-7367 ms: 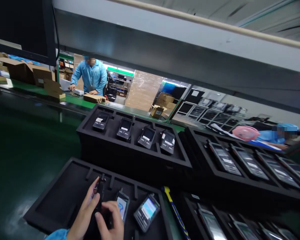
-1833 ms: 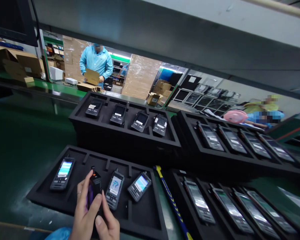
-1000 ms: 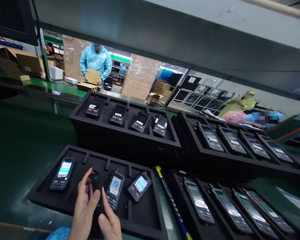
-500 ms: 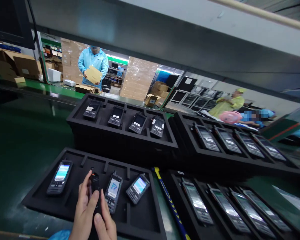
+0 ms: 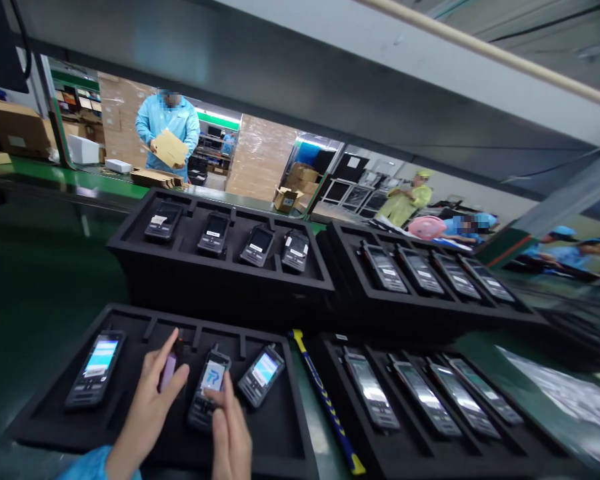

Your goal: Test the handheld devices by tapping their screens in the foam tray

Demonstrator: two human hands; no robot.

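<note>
My left hand [image 5: 150, 390] is closed around the edges of a handheld radio [image 5: 169, 371] in the near black foam tray [image 5: 145, 433]. That radio is mostly hidden; a purplish screen shows between thumb and fingers. Over the lower right part of a second radio [image 5: 213, 377], whose screen bears a blue logo, is my right hand [image 5: 233, 427], its fingers apart. Whether they touch it I cannot tell. On the left of the tray lies a radio with a lit screen [image 5: 100, 360]. Another lit radio [image 5: 263, 375] lies tilted on the right.
Behind stands a foam tray [image 5: 220, 273] of several radios. More radios fill the trays at right back [image 5: 350, 267] and right front [image 5: 330, 373]. A blue and yellow strap-like strip [image 5: 325, 397] lies between the trays. Across the bench, a person in blue [image 5: 167, 127] holds cardboard.
My right hand has left the radio in my left hand and moved right to the logo radio. The held radio has turned, showing its screen. The view has shifted right.
</note>
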